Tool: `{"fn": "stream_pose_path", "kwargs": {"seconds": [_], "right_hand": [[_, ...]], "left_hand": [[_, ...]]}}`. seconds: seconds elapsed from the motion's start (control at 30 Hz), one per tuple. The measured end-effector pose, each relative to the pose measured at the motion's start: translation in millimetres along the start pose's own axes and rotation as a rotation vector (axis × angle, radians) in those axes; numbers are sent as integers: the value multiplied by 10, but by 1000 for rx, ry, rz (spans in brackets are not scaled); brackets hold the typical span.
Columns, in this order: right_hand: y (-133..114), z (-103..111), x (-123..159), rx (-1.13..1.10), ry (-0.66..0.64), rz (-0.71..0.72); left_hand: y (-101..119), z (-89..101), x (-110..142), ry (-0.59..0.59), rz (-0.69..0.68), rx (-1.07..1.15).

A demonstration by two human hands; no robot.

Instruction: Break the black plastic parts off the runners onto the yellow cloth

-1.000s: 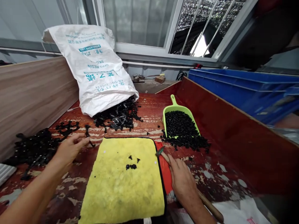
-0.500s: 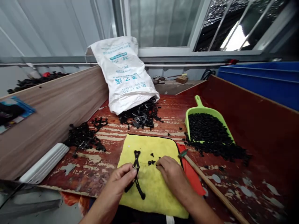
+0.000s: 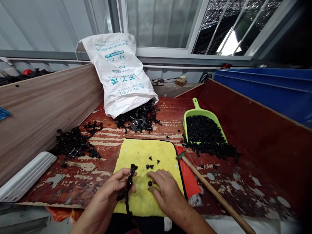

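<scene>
My left hand (image 3: 107, 191) is closed around a black jointed plastic part (image 3: 130, 182) with long arms, held upright over the yellow cloth (image 3: 136, 149). One of its arms hangs down below my fingers. My right hand (image 3: 168, 188) is beside it on the right, thumb and forefinger closed about a small black round-headed peg (image 3: 149, 183). Just beyond these fingertips, several more loose pegs (image 3: 148, 166) lie on the cloth.
A hammer (image 3: 207, 182) lies on a red cloth (image 3: 187, 175) at the right. Behind it, a green dustpan (image 3: 186, 122) holds many black pegs. Black jointed parts (image 3: 75, 143) are heaped at left and spill from a white sack (image 3: 122, 74). Wooden boards (image 3: 60, 87) flank the table.
My left hand has turned the jointed part more edge-on. My right hand has drawn back toward me, with a peg now at its fingertips. The view has shifted right.
</scene>
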State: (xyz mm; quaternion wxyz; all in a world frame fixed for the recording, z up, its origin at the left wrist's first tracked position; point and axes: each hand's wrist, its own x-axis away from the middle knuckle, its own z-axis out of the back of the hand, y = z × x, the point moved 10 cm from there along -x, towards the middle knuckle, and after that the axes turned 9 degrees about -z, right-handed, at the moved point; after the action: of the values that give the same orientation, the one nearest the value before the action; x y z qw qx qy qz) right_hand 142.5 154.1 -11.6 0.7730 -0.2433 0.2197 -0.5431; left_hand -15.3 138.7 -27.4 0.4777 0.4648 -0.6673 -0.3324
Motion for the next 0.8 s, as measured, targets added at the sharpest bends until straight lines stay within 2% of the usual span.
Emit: {"fn": "stream_pose_path", "kwargs": {"seconds": [0.13,0.23,0.33,0.4,0.47,0.57,0.67,0.8], "right_hand": [[30,55,23,-70,-23,-39],[39,88,33,-121,-22,-33],[6,253,62,-219,55,-22],[-43,420,85,-338,127,-26],[-117,515,85,-465,133,-29],[-182,513,40,-588,92,-70],[-139,472,4,-642,118,-130],[-109,385,-26,-695,109,-146]], "left_hand": [[-12,6,27,68,0,-38],[-35,-60,35,66,6,-83],[-63,-67,9,65,-22,-169],[-111,-98,-19,11,-39,-230],[-168,-166,-44,-77,-62,-278],[-245,-237,-63,-144,-87,-286],[-301,-256,-68,-121,-85,-274],[-218,-349,-64,-129,-123,-418]]}}
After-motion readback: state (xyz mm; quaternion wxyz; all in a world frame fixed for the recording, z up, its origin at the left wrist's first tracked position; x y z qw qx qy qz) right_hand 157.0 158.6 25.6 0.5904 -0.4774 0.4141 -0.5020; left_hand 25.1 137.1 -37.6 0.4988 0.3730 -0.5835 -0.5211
